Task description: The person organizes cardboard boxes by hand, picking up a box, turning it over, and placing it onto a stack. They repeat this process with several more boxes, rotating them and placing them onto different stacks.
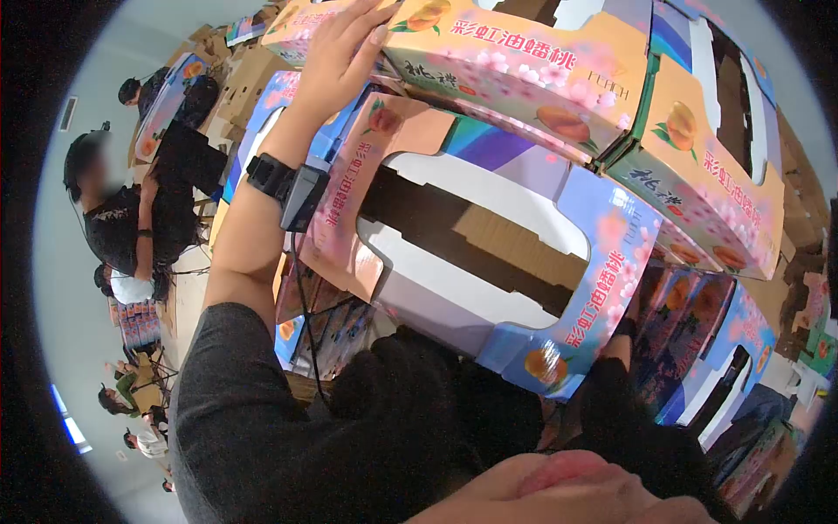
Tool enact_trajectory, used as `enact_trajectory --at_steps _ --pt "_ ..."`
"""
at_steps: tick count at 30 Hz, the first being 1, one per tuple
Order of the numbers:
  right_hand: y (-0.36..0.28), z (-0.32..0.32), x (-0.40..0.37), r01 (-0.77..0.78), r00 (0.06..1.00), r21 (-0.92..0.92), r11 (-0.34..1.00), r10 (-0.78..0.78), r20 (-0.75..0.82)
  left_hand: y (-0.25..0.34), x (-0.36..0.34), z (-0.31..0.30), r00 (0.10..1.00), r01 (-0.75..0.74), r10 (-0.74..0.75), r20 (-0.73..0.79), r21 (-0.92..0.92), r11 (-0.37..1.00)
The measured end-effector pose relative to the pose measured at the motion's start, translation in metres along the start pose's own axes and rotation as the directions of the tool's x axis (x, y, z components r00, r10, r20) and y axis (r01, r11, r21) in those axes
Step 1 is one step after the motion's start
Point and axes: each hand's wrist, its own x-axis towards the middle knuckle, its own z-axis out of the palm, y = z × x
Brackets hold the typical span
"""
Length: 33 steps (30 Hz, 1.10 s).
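My left hand (347, 54) lies with its fingers stretched out over the edge between two printed peach cartons at the top of the view. One is the long orange-pink carton (532, 57); the other, partly covered by the hand, is a smaller-looking carton (297, 31). In front of my body is a tilted peach carton (594, 297) with a large cut-out top, its brown inside showing. My right hand (621, 342) is mostly hidden behind that carton's right side; its fingers do not show. A wristband with a cabled device sits on my left wrist.
Another peach carton (698, 157) adjoins on the right, with more cartons (690, 314) below it. Brown cardboard (244, 87) is piled at the back left. A person (113, 201) in dark clothes is at the left, with several other people beyond.
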Motion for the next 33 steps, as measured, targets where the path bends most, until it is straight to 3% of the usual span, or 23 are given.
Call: enact_trajectory --at_steps 33 --pt "0.0 0.017 0.015 0.002 0.999 0.021 1.0 -0.003 0.054 -0.018 -0.002 0.013 0.999 0.034 -0.036 -0.038 -0.064 0.997"
